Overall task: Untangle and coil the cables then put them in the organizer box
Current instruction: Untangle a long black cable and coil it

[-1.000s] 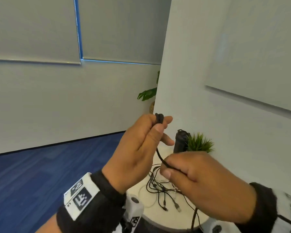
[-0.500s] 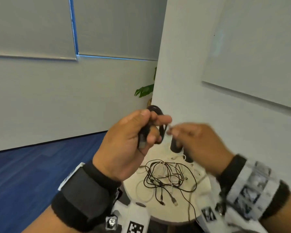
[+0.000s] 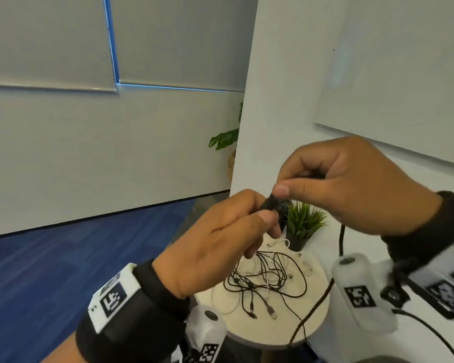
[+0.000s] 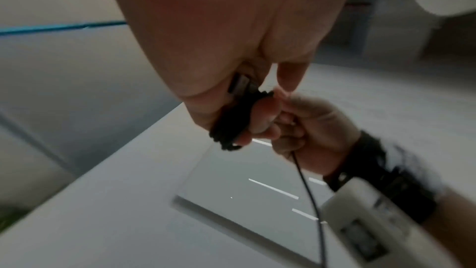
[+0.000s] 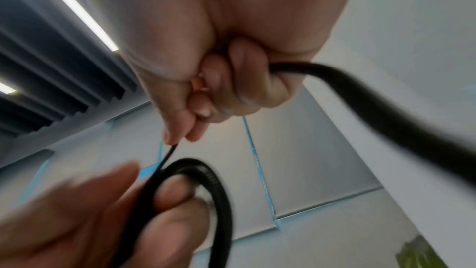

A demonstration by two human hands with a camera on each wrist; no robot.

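Note:
My left hand (image 3: 257, 221) grips a small coil of black cable (image 3: 271, 205) in the air above the round table; in the left wrist view the coil (image 4: 231, 121) wraps round the fingers with a plug at its top. My right hand (image 3: 294, 184) pinches the same cable just above the coil, and the free length (image 3: 340, 239) hangs down from it. In the right wrist view the loop (image 5: 203, 180) sits round the left fingers and the strand (image 5: 168, 154) runs to the right fingertips. A tangle of black and white cables (image 3: 268, 281) lies on the table (image 3: 247, 326). No organizer box is in view.
A small potted green plant (image 3: 303, 224) stands at the table's far side, by a white wall (image 3: 299, 100). A larger leafy plant (image 3: 226, 137) stands behind the wall's corner. Blue carpet (image 3: 63, 258) covers the floor to the left.
My right hand has risen and swung over the left hand, laying more cable on the coil. The coil in the left hand has grown. The head view has shifted slightly.

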